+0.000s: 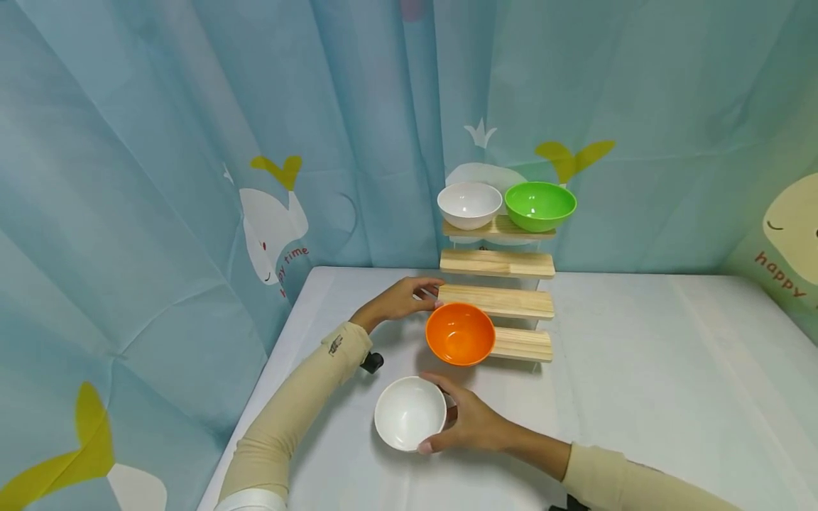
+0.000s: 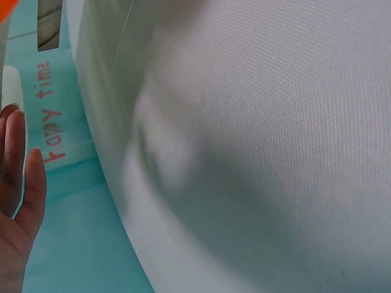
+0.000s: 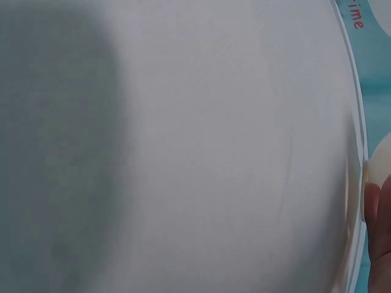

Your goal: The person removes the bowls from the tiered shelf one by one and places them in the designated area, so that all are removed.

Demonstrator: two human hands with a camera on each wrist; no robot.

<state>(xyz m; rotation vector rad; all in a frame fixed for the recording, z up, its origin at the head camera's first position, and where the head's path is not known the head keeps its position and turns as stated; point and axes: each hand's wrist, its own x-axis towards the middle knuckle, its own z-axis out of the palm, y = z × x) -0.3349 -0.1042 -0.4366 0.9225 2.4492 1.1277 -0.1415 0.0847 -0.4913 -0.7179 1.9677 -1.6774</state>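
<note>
My right hand (image 1: 469, 419) grips a white bowl (image 1: 409, 414) at its right side, thumb at the near rim and a finger at the far rim. In the right wrist view only a few fingers (image 3: 380, 226) and a sliver of the bowl show at the right edge. My left hand (image 1: 401, 298) is at the left end of a wooden step rack (image 1: 495, 301), fingers extended, fingertips right at a plank and at the far rim of an orange bowl (image 1: 460, 333). That bowl overlaps the left part of the lower planks. The left wrist view shows the fingers (image 2: 34, 189) fairly straight.
A second white bowl (image 1: 469, 206) and a green bowl (image 1: 540, 206) stand side by side on the rack's top plank. The rack stands on a white-covered table (image 1: 639, 383). Behind and to the left hangs a blue printed curtain (image 1: 371, 142).
</note>
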